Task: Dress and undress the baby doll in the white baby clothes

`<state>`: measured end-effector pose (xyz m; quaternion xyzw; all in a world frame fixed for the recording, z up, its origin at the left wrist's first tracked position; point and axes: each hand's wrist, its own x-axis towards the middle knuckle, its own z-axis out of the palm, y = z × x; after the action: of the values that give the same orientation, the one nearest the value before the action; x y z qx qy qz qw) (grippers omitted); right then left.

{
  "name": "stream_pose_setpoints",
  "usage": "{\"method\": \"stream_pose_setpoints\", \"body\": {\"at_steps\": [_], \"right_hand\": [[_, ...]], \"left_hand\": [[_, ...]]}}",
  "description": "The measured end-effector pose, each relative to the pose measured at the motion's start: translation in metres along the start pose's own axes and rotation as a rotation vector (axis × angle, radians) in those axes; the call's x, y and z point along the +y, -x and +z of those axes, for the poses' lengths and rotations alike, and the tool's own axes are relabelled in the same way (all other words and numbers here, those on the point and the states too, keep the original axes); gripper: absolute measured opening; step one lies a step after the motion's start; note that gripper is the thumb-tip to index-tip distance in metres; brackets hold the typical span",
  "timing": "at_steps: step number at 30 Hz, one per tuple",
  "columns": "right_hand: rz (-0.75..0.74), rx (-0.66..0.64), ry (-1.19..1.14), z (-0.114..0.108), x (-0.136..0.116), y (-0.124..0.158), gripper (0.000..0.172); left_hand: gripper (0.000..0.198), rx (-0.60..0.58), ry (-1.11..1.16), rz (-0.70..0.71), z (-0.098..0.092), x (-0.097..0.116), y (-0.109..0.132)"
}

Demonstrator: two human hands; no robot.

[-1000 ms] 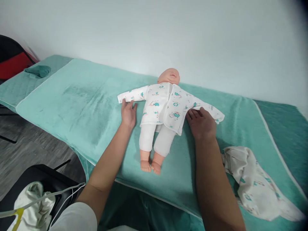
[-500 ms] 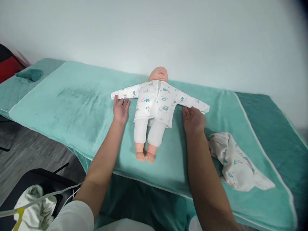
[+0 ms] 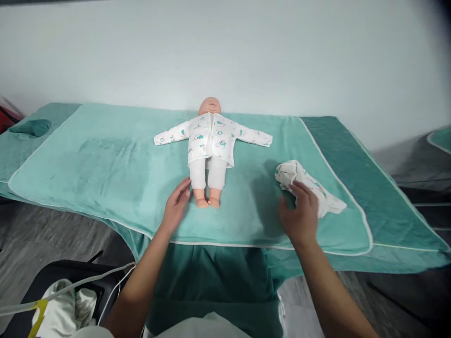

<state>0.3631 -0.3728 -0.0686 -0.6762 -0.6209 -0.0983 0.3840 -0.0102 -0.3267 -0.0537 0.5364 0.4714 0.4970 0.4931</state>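
Note:
A baby doll (image 3: 210,106) lies on its back, feet toward me, with both arms spread wide. It wears a white printed jacket (image 3: 220,141), closed down most of the front, and its legs are white down to bare feet. My left hand (image 3: 177,204) is beside the doll's lower leg, fingers loosely extended and holding nothing; whether it touches the leg I cannot tell. Over on the right, my right hand (image 3: 301,213) hovers at a crumpled white printed garment (image 3: 329,202), thumb and fingers apart. That hand hides part of the cloth.
A light green padded mat (image 3: 123,178) covers the middle of a bed with a darker green cover (image 3: 359,188), set against a white wall. On the lower left, a black chair (image 3: 45,277) holds a pale bundled cloth (image 3: 59,305). A pale cable (image 3: 88,281) crosses near my left arm.
Both hands have left the jacket sleeves. My left hand came down beside the doll's leg, and my right moved to the crumpled garment. The camera view has shifted too.

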Motion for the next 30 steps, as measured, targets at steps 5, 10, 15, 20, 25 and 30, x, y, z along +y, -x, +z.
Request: {"method": "stream_pose_setpoints", "body": {"at_steps": [5,10,15,20,25,30], "right_hand": [[0.283,-0.180,0.257,-0.023,0.031,0.001,0.054],[0.458,-0.316,-0.081,-0.031,0.006,-0.034,0.030],[0.541,-0.393,-0.598,-0.042,-0.056,-0.062,0.038],[0.547,-0.572,-1.199,-0.056,-0.136,-0.094,0.043],[0.300,-0.717,-1.299,-0.058,-0.192,-0.113,0.048],[0.054,-0.966,-1.118,-0.052,-0.220,-0.111,0.056]], "left_hand": [[0.067,-0.068,-0.343,0.189,0.014,-0.019,0.041],[0.070,-0.050,-0.679,0.374,0.041,-0.018,0.021],[0.060,-0.080,-0.821,0.411,0.043,-0.010,-0.007],[0.067,-0.160,-0.639,0.360,0.029,0.005,-0.007],[0.098,-0.181,-0.262,0.383,0.016,0.060,0.007],[0.060,0.006,-0.221,0.413,0.009,0.103,0.013]]}}
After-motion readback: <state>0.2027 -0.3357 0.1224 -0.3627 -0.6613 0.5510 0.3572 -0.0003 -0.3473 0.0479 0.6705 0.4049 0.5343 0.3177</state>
